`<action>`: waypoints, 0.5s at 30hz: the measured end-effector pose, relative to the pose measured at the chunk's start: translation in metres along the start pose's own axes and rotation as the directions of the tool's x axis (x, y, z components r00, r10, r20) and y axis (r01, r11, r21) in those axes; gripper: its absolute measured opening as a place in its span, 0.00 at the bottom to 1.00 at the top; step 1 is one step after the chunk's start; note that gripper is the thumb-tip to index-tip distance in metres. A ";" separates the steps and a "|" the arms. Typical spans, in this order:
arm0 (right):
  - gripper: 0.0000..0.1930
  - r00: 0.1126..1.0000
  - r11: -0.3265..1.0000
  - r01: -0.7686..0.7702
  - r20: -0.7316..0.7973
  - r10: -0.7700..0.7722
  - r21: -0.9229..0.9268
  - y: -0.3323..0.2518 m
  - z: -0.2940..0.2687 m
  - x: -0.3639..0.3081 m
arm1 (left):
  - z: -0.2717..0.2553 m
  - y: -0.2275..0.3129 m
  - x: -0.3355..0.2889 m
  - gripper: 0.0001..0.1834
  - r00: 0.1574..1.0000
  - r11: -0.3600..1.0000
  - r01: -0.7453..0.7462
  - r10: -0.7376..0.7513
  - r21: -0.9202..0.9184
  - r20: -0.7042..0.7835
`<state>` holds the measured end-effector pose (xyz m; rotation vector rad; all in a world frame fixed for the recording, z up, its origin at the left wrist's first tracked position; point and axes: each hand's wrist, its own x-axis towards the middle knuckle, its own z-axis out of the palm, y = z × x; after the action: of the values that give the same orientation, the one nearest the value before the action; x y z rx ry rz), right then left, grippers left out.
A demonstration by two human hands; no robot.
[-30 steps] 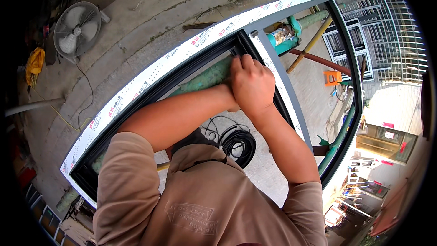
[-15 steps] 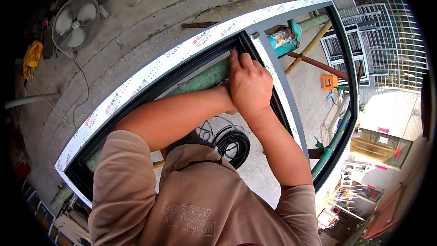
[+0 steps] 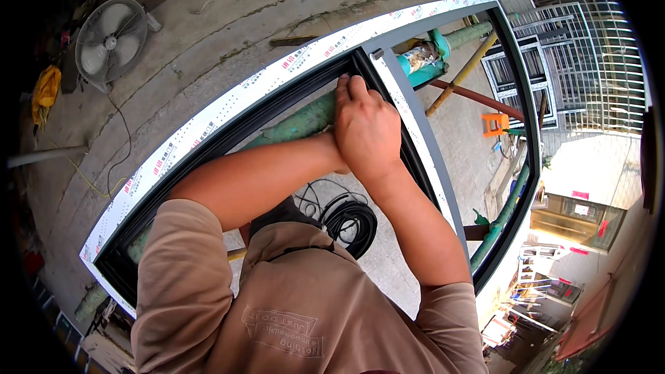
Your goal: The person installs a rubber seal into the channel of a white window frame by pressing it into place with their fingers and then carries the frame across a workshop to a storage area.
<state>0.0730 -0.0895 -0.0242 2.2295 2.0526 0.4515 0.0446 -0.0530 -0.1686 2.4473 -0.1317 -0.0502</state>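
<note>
Both hands sit stacked at the inner corner of the window frame (image 3: 388,90). The right hand (image 3: 370,131) lies on top, fingers pressed together against the black rubber strip (image 3: 277,100). The left hand (image 3: 341,93) is mostly hidden underneath, can't tell its grip. A coil of black cord (image 3: 350,218) lies just below the wrists.

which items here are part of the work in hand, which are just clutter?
In use: window frame, black rubber seal, right hand over the mostly hidden left hand, black seal coil.
Lying about: floor fan, yellow cloth, orange stool.
</note>
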 end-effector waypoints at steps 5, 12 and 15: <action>0.25 0.998 0.998 -0.053 0.024 0.054 -0.032 -0.002 -0.007 -0.005 | -0.001 0.001 0.002 0.25 1.000 1.000 -0.011 0.011 0.011 0.004; 0.21 0.987 0.988 -0.154 0.035 0.155 -0.035 -0.001 -0.007 -0.025 | 0.002 -0.001 0.002 0.26 1.000 1.000 -0.010 0.010 0.014 -0.004; 0.20 0.990 0.991 -0.135 0.039 0.134 0.003 0.004 -0.004 -0.022 | 0.002 0.000 0.002 0.26 1.000 1.000 -0.014 0.014 0.014 -0.006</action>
<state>0.0741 -0.1124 -0.0229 2.3705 1.8953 0.4090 0.0465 -0.0538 -0.1700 2.4596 -0.1473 -0.0361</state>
